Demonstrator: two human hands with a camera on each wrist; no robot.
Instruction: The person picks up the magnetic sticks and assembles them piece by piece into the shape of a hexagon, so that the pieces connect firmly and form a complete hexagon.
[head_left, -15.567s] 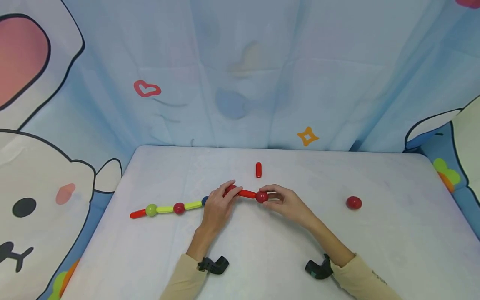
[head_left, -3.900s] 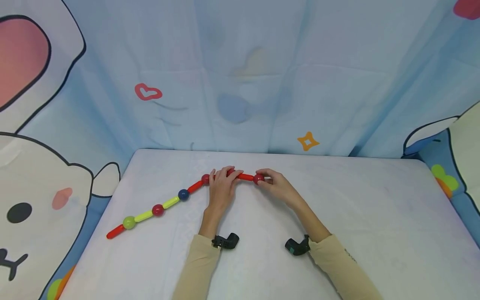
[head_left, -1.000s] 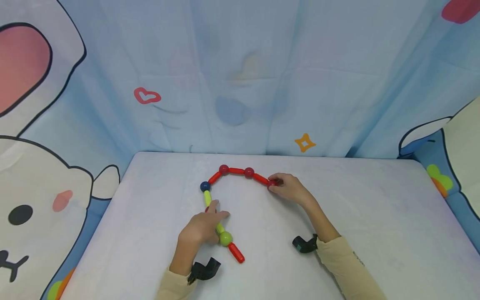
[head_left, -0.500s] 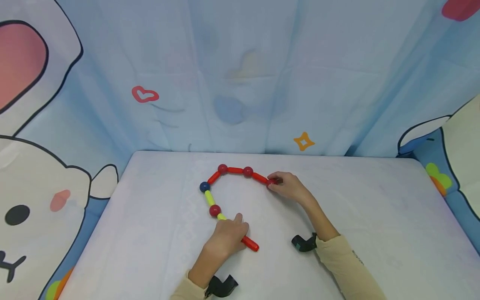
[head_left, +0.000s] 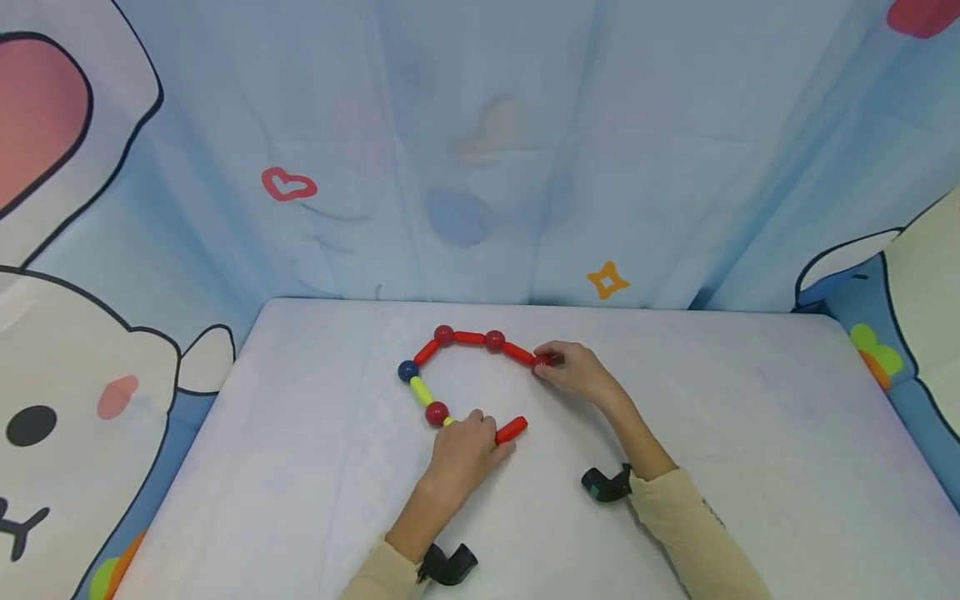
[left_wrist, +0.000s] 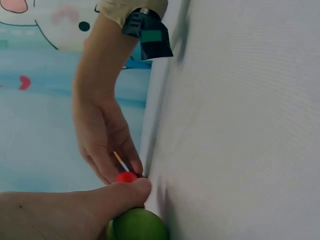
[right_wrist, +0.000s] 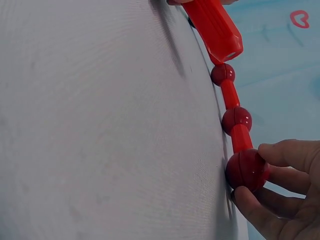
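A chain of coloured rods and balls lies curved into a C on the white table. My right hand (head_left: pixel 573 371) pinches the red ball (right_wrist: pixel 247 171) at one end between thumb and fingers. Red rods and red balls (head_left: pixel 495 340) lead from it to a blue ball (head_left: pixel 408 371). A yellow rod (head_left: pixel 422 391) joins that to another red ball (head_left: pixel 437 413). My left hand (head_left: pixel 467 450) grips the other end by its red rod (head_left: pixel 512 429), whose free tip points toward my right hand. A green ball (left_wrist: pixel 137 225) sits by my left thumb, hidden in the head view.
White cloth covers the table (head_left: pixel 720 417). Behind its far edge hangs a blue printed curtain (head_left: pixel 480 167), with cartoon figures at the left and right. A black wrist camera (head_left: pixel 448 565) is strapped to the left wrist and another (head_left: pixel 606 485) to the right.
My left hand has moved right and up from the chain's middle, swinging the red end rod toward the right hand, so the chain curls more. The right hand stays on its red ball.
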